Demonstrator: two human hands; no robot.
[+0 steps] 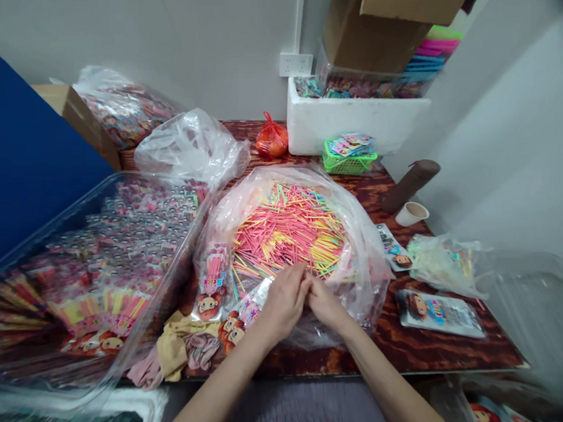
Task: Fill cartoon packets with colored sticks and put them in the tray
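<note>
My left hand [284, 300] and my right hand [323, 301] meet at the near edge of a heap of thin candy-coloured sticks [291, 229]. Both have curled fingers pressed together; whatever lies between them is hidden. The pink, yellow and green sticks rest in a wide clear plastic bag [367, 251], its rim folded outward. Partly under my left forearm is a printed pouch [235, 325] with a cartoon face. Left of the heap lies a filled "Stick" pouch [214, 282] with pink sticks inside.
On the left stands a large clear tub [172, 265] of filled pouches, with crumpled cloths [180, 349] beside it. A flat stack of pouches [439, 314], a paper cup [411, 213] and a brown flask [411, 183] are on the right. Behind sit a green basket [349, 164] and a foam box [356, 120].
</note>
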